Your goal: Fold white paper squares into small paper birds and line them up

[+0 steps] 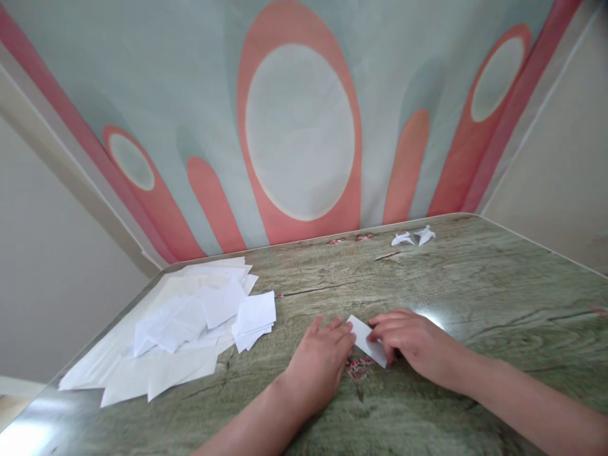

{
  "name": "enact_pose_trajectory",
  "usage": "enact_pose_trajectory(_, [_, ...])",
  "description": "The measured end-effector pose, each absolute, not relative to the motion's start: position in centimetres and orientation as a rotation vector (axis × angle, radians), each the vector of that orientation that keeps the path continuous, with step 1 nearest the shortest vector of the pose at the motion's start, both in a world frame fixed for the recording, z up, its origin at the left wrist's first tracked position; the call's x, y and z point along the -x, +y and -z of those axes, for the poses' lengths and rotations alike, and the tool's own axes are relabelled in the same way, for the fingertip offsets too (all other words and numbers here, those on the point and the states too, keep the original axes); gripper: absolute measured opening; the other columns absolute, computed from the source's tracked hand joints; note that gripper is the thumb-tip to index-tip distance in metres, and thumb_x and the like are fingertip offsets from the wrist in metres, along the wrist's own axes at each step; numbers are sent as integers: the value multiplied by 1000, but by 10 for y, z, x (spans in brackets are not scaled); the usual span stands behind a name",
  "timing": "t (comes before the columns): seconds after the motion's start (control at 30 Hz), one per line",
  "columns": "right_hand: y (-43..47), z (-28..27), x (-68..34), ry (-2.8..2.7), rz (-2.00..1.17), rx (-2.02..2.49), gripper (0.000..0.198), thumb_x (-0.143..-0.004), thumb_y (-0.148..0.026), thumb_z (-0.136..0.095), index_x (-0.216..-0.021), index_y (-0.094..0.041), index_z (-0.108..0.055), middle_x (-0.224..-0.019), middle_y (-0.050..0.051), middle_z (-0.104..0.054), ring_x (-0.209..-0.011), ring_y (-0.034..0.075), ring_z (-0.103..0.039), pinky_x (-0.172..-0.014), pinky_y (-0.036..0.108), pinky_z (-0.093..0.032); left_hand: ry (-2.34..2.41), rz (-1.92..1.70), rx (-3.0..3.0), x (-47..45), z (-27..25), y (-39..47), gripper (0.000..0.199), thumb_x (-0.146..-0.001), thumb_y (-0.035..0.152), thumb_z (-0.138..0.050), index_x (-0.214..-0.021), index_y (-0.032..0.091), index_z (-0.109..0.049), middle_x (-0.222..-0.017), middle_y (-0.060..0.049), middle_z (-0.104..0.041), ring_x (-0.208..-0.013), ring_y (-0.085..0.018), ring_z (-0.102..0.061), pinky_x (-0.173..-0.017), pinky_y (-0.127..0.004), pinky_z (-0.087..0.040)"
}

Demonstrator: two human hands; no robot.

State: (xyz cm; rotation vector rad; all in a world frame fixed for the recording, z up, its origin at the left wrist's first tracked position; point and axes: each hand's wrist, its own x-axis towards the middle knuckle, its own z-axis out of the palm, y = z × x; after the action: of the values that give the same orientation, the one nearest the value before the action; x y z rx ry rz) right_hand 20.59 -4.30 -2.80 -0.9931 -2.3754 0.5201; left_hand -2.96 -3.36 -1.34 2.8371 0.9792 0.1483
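A small folded piece of white paper [365,341] lies slantwise on the table between my two hands. My left hand [320,358] rests low over the tabletop, and its index finger and thumb side hold the paper's left end. At the paper's right end, the bent fingers of my right hand [411,342] grip the edge, with the fingertips partly tucked out of sight. To the left of my left hand sits a short stack of small white paper squares [256,316].
A wide, messy pile of larger white sheets [190,316] covers the table's left side. Two small folded paper figures [403,239] stand near the far right edge. The wood-grain table [498,297] meets a wall with a pink and grey-green pattern [299,228] at the back.
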Motion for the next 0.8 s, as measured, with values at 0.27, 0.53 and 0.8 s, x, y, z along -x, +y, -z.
enact_pose_trajectory(0.27, [-50,32,-195,-2152,-283,1373,28,-83,-26,-61,-110,-21,-62,-106,6,-65,-98,23,-58,-86,40,-44,1143,-416,-2652,24,15,-29,16,-89,25,-51,-100,19,-61,-103,-7,-64,-101,-23,-56,-91,-40,-44])
enact_pose_trajectory(0.53, [-48,47,-189,-2153,-330,1414,40,-74,-18,-68,-113,-23,-59,-111,6,-61,-103,26,-54,-89,42,-43,1196,-562,-2438,24,25,-21,50,-74,21,-70,-121,24,-55,-115,-6,-59,-109,-25,-51,-96,-42,-40])
enact_pose_trajectory(0.8, [-51,37,-185,-2116,-353,1347,26,-70,-7,-69,-90,-21,-59,-105,5,-58,-102,23,-51,-88,39,-43,1206,-619,-2512,20,14,-27,21,-76,17,-66,-96,21,-61,-104,-5,-57,-101,-23,-50,-87,-37,-40])
